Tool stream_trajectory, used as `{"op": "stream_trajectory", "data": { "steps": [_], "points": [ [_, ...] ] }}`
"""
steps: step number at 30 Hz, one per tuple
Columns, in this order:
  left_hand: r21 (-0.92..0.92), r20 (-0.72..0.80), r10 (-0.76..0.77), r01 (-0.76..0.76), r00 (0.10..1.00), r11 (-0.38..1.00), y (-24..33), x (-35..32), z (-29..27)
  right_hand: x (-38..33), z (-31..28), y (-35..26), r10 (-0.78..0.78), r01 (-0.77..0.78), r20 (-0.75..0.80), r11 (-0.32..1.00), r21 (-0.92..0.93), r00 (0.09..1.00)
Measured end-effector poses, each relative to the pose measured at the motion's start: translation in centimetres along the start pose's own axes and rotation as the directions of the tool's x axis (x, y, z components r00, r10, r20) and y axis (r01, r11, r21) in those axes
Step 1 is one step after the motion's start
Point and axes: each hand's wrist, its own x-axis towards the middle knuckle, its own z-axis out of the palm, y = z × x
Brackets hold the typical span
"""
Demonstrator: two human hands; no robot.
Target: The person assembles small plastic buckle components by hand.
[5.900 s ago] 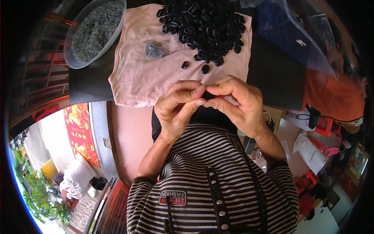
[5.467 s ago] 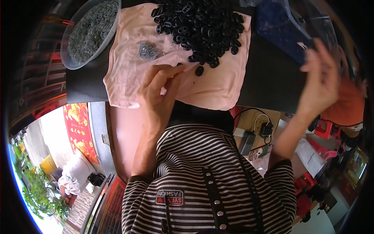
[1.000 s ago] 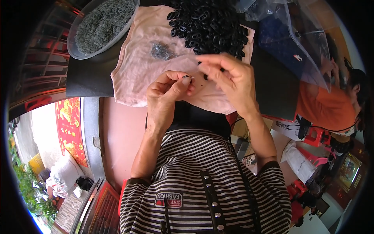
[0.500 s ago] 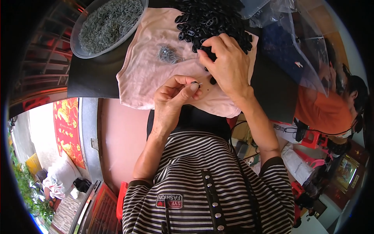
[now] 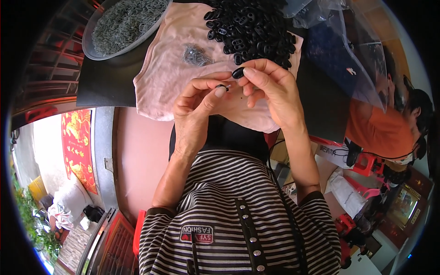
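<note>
The left hand [image 5: 198,97] pinches a small black piece [image 5: 221,86] with a pale tip; just beside it, the right hand [image 5: 271,85] grips a glossy black plastic oval [image 5: 237,73], both fingertip-held presumably for smallness. Beyond them, pale pink cloth [image 5: 158,94] likely stops the heaped black ovals [image 5: 252,34] sliding.

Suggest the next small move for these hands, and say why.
Probably bring the black oval piece in the right hand toward the small dark part in the left hand: both are pinched, close together but apart.
</note>
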Motion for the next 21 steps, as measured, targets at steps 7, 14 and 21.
{"op": "stream_trajectory", "data": {
  "steps": [7,14,21],
  "points": [
    [0.014,0.038,0.019,-0.019,0.999,1.000,-0.3,-0.4,0.2,-1.1,-0.1,0.4,-0.084,0.087,0.030,0.992,-0.088,0.996],
    [0.013,0.002,-0.038,0.038,0.999,0.999,-0.1,-0.9,1.1,-1.6,-0.2,0.6,-0.176,0.187,0.070,0.964,-0.191,0.982],
    [-0.008,0.004,-0.155,0.155,0.988,0.988,0.6,-0.5,0.6,-2.0,0.1,-0.8,-0.145,0.151,0.043,0.956,-0.253,0.988]
  ]
}}
